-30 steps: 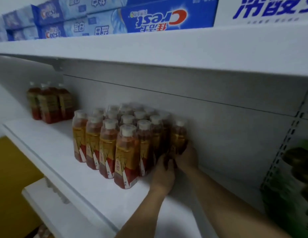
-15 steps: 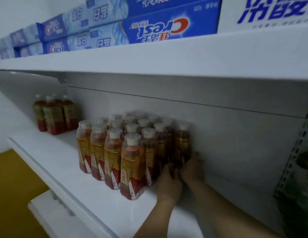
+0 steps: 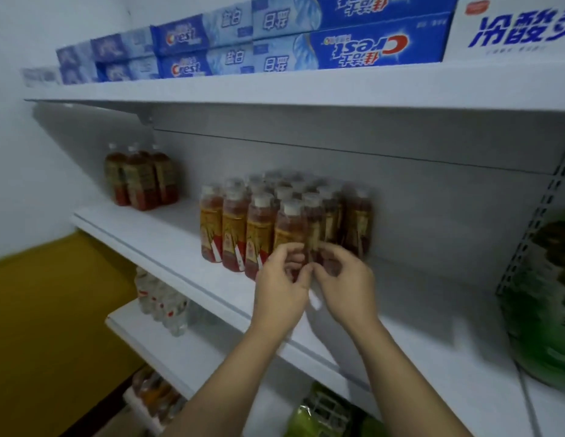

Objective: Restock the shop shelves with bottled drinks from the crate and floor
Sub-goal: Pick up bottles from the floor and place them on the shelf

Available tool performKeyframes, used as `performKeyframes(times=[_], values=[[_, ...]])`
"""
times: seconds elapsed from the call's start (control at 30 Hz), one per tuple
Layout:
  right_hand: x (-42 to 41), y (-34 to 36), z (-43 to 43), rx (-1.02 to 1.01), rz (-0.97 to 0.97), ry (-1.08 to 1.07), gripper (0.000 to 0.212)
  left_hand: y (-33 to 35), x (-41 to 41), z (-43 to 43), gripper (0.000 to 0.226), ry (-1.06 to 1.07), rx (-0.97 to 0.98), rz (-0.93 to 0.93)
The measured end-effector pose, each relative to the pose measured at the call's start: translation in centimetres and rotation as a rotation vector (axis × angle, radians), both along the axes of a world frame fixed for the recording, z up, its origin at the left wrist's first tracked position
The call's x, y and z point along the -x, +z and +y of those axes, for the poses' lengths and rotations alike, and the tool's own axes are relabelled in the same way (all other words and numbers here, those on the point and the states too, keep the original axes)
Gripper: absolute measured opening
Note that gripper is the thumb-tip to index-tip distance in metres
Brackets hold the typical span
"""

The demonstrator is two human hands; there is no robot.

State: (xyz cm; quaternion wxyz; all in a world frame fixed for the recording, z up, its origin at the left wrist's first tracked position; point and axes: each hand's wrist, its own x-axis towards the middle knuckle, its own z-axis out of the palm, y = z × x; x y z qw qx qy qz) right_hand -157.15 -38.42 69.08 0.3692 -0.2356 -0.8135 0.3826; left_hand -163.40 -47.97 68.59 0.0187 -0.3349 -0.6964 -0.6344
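You see dim, bluish, even light. The upper shelf (image 3: 306, 86) shadows the back panel (image 3: 401, 200) below it. At three o'clock a green pack (image 3: 546, 304) smears; straight edges bend.

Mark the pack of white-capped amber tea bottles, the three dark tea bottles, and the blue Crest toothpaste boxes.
Pack of amber tea bottles (image 3: 234, 229): head view, a front bottle's yellow label.
Three dark tea bottles (image 3: 138, 181): head view, middle bottle's label.
Blue Crest toothpaste boxes (image 3: 369, 47): head view, upside-down logo.

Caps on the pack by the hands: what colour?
White caps on the pack, best in the head view.
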Motion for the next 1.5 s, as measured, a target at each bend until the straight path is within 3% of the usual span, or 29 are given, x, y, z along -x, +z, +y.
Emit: performKeyframes(times=[0.23, 0.47, 0.67, 0.8, 0.97, 1.07, 1.27, 1.4, 1.5], values=[[0.0, -5.8, -11.3, 0.018, -0.048, 0.128, 0.045, -6.1, 0.8, -11.9, 0.030, 0.045, 0.080, -0.070], [-1.6, -17.0, -18.4, 0.044, -0.266, 0.144, 0.049, -18.0, 0.0, -19.0, 0.037, 0.024, 0.356, -0.148], [-5.9, -28.9, -20.5, 0.224, -0.519, 0.135, 0.048, -29.2, -3.5, -22.1, 0.037, -0.047, 0.499, -0.299], [-9.0, -37.9, -21.4, 0.345, -0.715, 0.151, 0.047, -37.9, -6.4, -23.1, 0.036, -0.136, 0.693, -0.376], [-12.7, -48.9, -22.1, 0.466, -0.934, 0.141, 0.038, -47.8, -9.7, -23.9, 0.035, -0.146, 0.923, -0.418], [-14.7, -55.3, -22.3, 0.554, -1.079, 0.164, 0.018, -53.3, -12.0, -24.4, 0.039, -0.145, 1.014, -0.551], [-19.4, -67.1, -25.3, 0.490, -1.286, 0.311, 0.038, -63.7, -17.3, -26.1, 0.048, -0.284, 1.247, -0.581], [-21.6, -73.1, -27.1, 0.532, -1.369, 0.274, 0.044, -68.4, -19.0, -27.6, 0.053, -0.289, 1.250, -0.634], [-23.5, -80.3, -28.2, 0.573, -1.431, 0.321, 0.069, -71.9, -19.4, -28.4, 0.053, -0.355, 1.266, -0.586]])
